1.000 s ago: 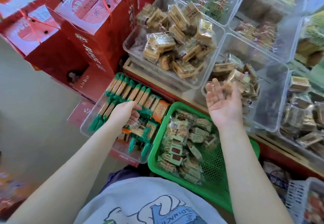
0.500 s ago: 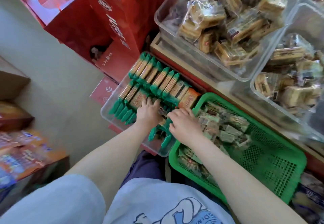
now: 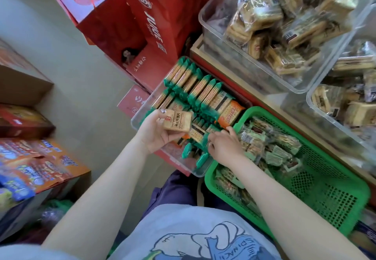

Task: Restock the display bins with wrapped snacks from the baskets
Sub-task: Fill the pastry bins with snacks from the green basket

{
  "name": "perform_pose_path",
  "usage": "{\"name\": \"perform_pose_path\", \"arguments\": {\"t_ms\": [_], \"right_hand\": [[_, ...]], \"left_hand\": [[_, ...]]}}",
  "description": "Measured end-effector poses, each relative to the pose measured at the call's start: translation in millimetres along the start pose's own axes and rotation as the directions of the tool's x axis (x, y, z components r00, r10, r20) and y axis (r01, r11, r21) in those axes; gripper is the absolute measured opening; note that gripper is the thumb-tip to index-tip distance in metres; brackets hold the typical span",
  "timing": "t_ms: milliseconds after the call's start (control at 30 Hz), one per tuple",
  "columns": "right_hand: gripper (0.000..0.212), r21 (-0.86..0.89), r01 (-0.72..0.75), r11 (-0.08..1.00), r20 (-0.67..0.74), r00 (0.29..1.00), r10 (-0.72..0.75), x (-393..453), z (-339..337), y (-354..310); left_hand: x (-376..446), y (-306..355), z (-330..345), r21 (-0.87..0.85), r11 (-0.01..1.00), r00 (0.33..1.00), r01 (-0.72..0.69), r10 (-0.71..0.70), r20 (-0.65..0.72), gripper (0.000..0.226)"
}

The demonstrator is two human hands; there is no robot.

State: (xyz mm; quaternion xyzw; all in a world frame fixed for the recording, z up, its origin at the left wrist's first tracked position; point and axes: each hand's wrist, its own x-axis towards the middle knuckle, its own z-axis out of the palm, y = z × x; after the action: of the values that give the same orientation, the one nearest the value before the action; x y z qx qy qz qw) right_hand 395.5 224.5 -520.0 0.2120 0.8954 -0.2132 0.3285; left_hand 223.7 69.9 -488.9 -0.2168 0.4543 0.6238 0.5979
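The left hand (image 3: 156, 132) has lifted a tan wrapped snack (image 3: 178, 121) out of the clear tray (image 3: 142, 115) (it was empty before); the right hand (image 3: 224, 144) now reaches among the green packets (image 3: 200, 153).

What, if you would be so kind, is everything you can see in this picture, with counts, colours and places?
Green perforated plastic basket: one, lower right, holding many small green-wrapped snacks.
Low clear plastic tray: one, centre, holding rows of green-ended cracker packs and one orange-ended pack.
Clear plastic display bins: at least two, upper right, filled with tan wrapped snacks.
Red gift boxes: several, top centre.
Tan square wrapped snack: one, centre.
Orange and blue snack bags: several, left, blurred.
Brown cardboard box: one, left.
Left hand: grip holds the tan snack over the tray.
Right hand: fingers curled among the packs at the tray's near end.
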Motion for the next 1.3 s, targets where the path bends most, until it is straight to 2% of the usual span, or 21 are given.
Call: {"name": "perform_pose_path", "arguments": {"t_ms": [67, 100, 133, 200, 233, 300, 333, 433, 500, 567, 633, 700, 800, 833, 900, 967, 1033, 1100, 1200, 1300], "right_hand": [[0.022, 0.141, -0.015, 0.990, -0.004, 1.000, 0.016, -2, -7, -1], [0.022, 0.291, -0.041, 0.956, -0.017, 0.999, 0.048, -5, -13, -2], [0.023, 0.477, -0.081, 0.875, -0.020, 0.995, 0.102, -10, -21, -3], [0.023, 0.805, -0.110, 0.583, -0.024, 0.976, 0.218, -23, -39, -7], [0.024, 0.901, -0.095, 0.423, -0.015, 0.968, 0.251, -32, -48, -10], [0.029, 0.982, -0.067, 0.177, 0.026, 0.974, 0.225, -49, -64, -12], [0.031, 0.990, -0.063, 0.129, 0.038, 0.982, 0.187, -59, -70, -11], [0.027, 0.984, -0.051, 0.168, 0.039, 0.996, 0.075, -88, -79, -3], [0.026, 0.987, -0.033, 0.160, 0.028, 0.999, 0.034, -108, -81, 5], [0.026, 0.991, -0.024, 0.132, 0.014, 0.997, 0.077, -121, -85, 12], [0.026, 0.997, -0.003, 0.072, -0.013, 0.975, 0.221, -135, -92, 27], [0.031, 1.000, -0.011, -0.004, 0.012, 0.898, 0.440, -147, -100, 53], [0.042, 0.994, 0.028, -0.109, 0.052, 0.738, 0.672, -165, -115, 102], [0.044, 0.985, 0.097, -0.145, 0.038, 0.694, 0.719, -169, -120, 120], [0.044, 0.952, 0.249, -0.177, -0.010, 0.603, 0.797, -174, -130, 150], [0.038, 0.954, 0.275, -0.118, -0.038, 0.503, 0.864, -175, -134, 172], [0.035, 0.990, 0.137, 0.022, -0.076, 0.404, 0.912, -173, -132, 190], [0.038, 0.987, -0.007, 0.158, -0.146, 0.355, 0.924, -170, -124, 205], [0.041, 0.947, -0.204, 0.249, -0.167, 0.352, 0.921, -167, -111, 219], [0.045, 0.861, -0.443, 0.249, -0.152, 0.243, 0.958, -163, -104, 227]], "left_hand": [[0, -1, 7, 0.096, 0.994, 0.997, -0.054, 0.058, -0.040, 0.036], [-1, -1, 12, 0.151, 0.986, 0.995, -0.077, 0.086, -0.056, 0.035], [-2, -1, 19, 0.201, 0.975, 0.992, -0.096, 0.112, -0.066, 0.036], [-5, 0, 33, 0.282, 0.952, 0.988, -0.121, 0.143, -0.062, 0.032], [-8, 0, 42, 0.319, 0.940, 0.989, -0.117, 0.139, -0.046, 0.027], [-17, 0, 60, 0.455, 0.885, 0.995, -0.093, 0.101, 0.007, 0.024], [-21, 1, 70, 0.561, 0.823, 0.995, -0.095, 0.085, 0.045, 0.026], [-36, 2, 101, 0.831, 0.513, 0.976, -0.214, 0.075, 0.205, 0.026], [-44, -1, 127, 0.890, 0.338, 0.948, -0.304, 0.195, 0.250, 0.022], [-46, -5, 151, 0.886, 0.262, 0.894, -0.383, 0.346, 0.285, 0.022], [-41, -7, 173, 0.863, 0.298, 0.865, -0.407, 0.429, 0.260, 0.022], [-34, -5, 190, 0.864, 0.304, 0.855, -0.401, 0.462, 0.235, 0.018], [-28, -4, 208, 0.887, 0.172, 0.826, -0.429, 0.472, 0.308, 0.013], [-27, -5, 214, 0.893, 0.096, 0.807, -0.439, 0.479, 0.345, 0.013], [-21, -7, 226, 0.887, -0.129, 0.745, -0.444, 0.496, 0.445, 0.021], [-11, -9, 236, 0.826, -0.379, 0.704, -0.418, 0.439, 0.558, 0.040], [1, -12, 241, 0.746, -0.569, 0.715, -0.347, 0.354, 0.603, 0.059], [12, -17, 242, 0.676, -0.687, 0.753, -0.267, 0.288, 0.591, 0.075], [22, -23, 240, 0.629, -0.744, 0.797, -0.226, 0.230, 0.559, 0.084], [27, -23, 237, 0.593, -0.783, 0.803, -0.189, 0.225, 0.552, 0.084]]}}
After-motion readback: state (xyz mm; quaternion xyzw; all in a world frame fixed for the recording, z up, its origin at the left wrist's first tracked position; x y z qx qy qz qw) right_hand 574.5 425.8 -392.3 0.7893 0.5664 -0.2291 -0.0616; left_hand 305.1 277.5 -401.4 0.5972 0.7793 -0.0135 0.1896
